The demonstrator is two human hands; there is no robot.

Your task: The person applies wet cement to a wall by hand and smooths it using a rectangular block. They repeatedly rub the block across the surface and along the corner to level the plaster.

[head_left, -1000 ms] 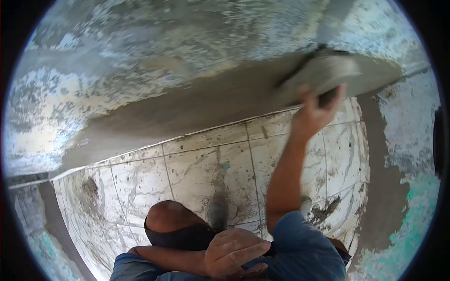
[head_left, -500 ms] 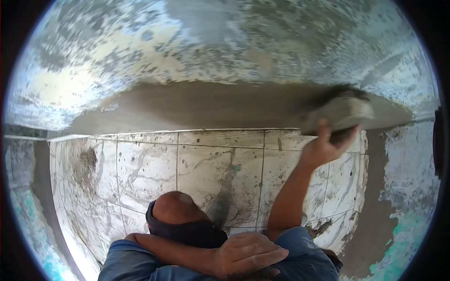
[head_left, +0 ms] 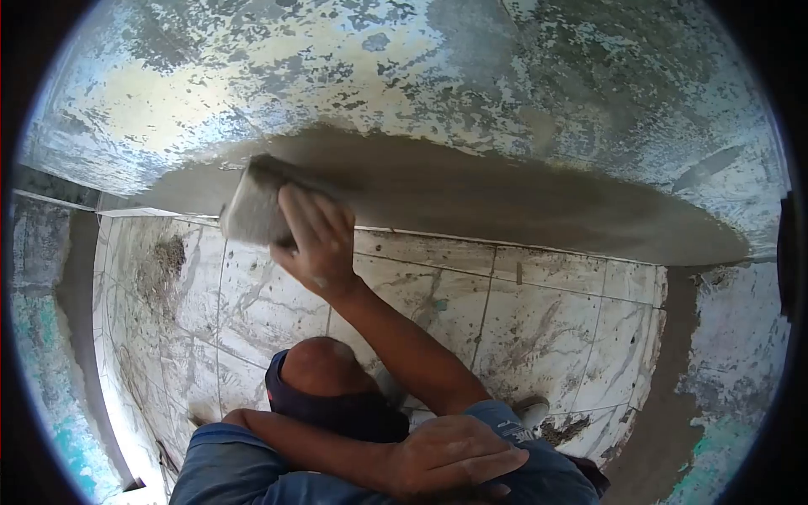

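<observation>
My right hand (head_left: pixel 318 240) grips a flat grey float (head_left: pixel 257 206), its fingers wrapped round the handle. The float lies against the left part of a band of smooth grey plaster (head_left: pixel 471 189) along the foot of the wall. My left hand (head_left: pixel 459 454) rests near my body at the bottom, holding nothing, with its fingers stretched out. The float's handle is mostly hidden by my right hand.
Above the plaster is a wall (head_left: pixel 379 67) with patchy, peeling paint. Dirty white tiles (head_left: pixel 278 295) cover the floor, with dark debris (head_left: pixel 564 431) at the right. My bent knee (head_left: pixel 320 366) is at lower centre. Side walls stand left and right.
My right hand has carried the float from the right end of the plaster band to its left part. My left hand stays near my body. The view has tilted.
</observation>
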